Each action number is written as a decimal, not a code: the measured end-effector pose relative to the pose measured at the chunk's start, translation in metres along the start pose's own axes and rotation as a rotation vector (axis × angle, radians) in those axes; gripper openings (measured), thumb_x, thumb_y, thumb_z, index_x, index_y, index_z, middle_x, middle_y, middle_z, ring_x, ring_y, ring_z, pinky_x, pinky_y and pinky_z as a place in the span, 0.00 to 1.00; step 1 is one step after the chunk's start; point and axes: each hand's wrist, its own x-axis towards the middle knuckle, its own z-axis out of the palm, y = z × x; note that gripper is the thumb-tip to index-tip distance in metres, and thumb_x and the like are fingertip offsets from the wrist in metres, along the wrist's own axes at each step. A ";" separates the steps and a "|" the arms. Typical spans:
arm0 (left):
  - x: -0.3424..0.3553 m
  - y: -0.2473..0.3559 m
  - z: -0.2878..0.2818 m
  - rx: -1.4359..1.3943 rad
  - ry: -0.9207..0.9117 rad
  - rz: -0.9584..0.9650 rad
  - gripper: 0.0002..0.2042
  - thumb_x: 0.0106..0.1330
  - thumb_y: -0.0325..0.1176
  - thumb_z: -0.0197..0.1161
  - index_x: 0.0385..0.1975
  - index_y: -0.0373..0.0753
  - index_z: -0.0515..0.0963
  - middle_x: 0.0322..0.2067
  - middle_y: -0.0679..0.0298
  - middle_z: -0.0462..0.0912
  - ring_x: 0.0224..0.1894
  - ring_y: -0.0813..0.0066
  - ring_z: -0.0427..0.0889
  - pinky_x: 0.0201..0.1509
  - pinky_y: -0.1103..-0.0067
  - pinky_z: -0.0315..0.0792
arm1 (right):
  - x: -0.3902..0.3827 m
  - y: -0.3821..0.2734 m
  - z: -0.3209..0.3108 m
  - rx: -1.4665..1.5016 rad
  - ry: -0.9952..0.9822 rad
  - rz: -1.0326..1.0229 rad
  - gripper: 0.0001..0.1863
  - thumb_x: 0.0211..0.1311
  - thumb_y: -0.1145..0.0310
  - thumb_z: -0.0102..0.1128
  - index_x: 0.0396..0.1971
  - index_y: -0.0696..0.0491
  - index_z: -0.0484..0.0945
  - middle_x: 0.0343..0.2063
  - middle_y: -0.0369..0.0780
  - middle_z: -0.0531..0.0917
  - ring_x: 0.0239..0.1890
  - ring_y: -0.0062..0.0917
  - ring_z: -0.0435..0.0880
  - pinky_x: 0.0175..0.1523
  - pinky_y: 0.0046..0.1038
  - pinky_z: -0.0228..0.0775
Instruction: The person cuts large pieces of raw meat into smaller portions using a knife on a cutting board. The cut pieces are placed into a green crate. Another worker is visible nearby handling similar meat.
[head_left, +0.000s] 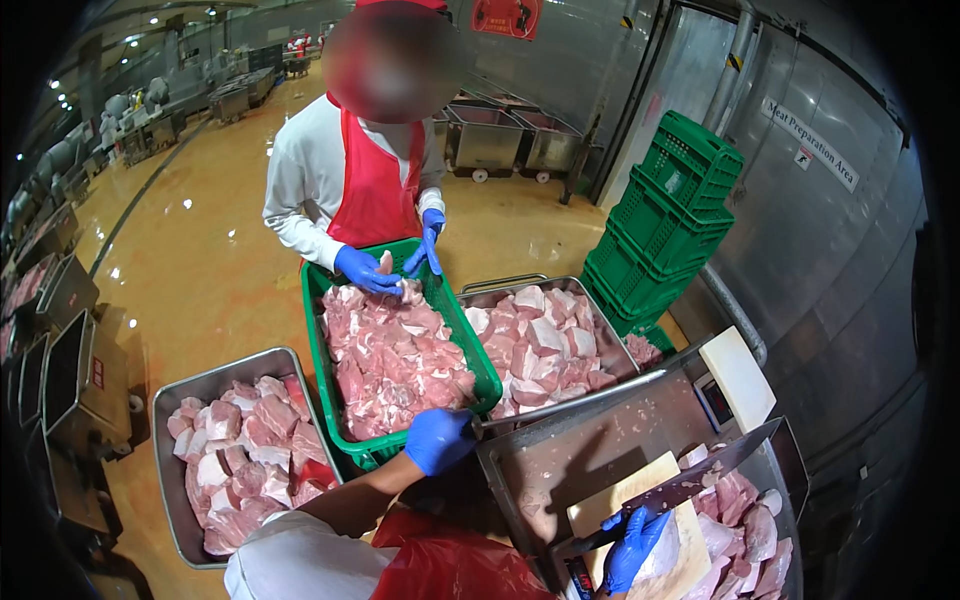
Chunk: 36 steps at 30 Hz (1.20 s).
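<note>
Watching remotely, I saw the right hand [635, 550] gripping the knife [718, 467] over the board [613, 498]; left hand [440, 441] at the crate [484, 372] rim, closure unclear. Turning crateward could've swung the knife into the co-worker [374, 185].

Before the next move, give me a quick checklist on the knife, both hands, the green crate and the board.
1. Knife in hand: ok, the right hand holds it, blade pointing away from the body.
2. Left hand away from blade: ok, it is at the near end of the crate.
3. Left hand's grip on the crate: cannot tell, its fingers are hidden.
4. Co-worker's hands away from blade: ok, they are at the crate's far end.
5. Board bare: not ok, meat lies on it beside the right hand.
</note>
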 end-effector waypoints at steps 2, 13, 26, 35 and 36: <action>0.005 -0.003 -0.012 -0.006 0.020 -0.055 0.10 0.56 0.41 0.64 0.28 0.42 0.82 0.21 0.49 0.81 0.25 0.45 0.82 0.30 0.55 0.76 | -0.003 0.005 0.000 -0.006 0.001 0.022 0.20 0.77 0.70 0.49 0.64 0.54 0.61 0.26 0.38 0.76 0.22 0.23 0.77 0.31 0.26 0.74; -0.005 -0.047 -0.030 0.169 -0.090 -0.190 0.08 0.57 0.41 0.63 0.30 0.45 0.82 0.23 0.50 0.82 0.27 0.47 0.83 0.33 0.56 0.76 | -0.020 0.017 0.001 -0.015 0.002 0.031 0.20 0.76 0.70 0.49 0.64 0.54 0.62 0.26 0.38 0.76 0.22 0.23 0.77 0.31 0.24 0.73; 0.000 -0.081 -0.012 0.224 -0.154 -0.235 0.10 0.58 0.44 0.64 0.28 0.46 0.85 0.25 0.51 0.83 0.29 0.49 0.84 0.35 0.57 0.77 | -0.021 0.020 0.011 -0.023 -0.009 0.087 0.22 0.76 0.71 0.49 0.66 0.54 0.61 0.28 0.37 0.77 0.23 0.22 0.77 0.32 0.23 0.73; 0.007 -0.083 -0.013 0.232 -0.267 -0.328 0.12 0.59 0.44 0.63 0.29 0.44 0.85 0.29 0.50 0.85 0.32 0.49 0.85 0.39 0.57 0.78 | -0.025 0.019 0.024 -0.173 0.092 0.185 0.22 0.76 0.70 0.50 0.66 0.57 0.63 0.36 0.38 0.79 0.32 0.21 0.76 0.39 0.23 0.71; 0.008 -0.081 -0.014 0.229 -0.269 -0.338 0.12 0.59 0.45 0.63 0.29 0.44 0.85 0.29 0.50 0.85 0.32 0.48 0.85 0.39 0.57 0.78 | -0.022 0.042 0.013 -0.050 0.091 0.095 0.25 0.76 0.73 0.49 0.69 0.53 0.59 0.34 0.36 0.78 0.29 0.18 0.76 0.36 0.21 0.71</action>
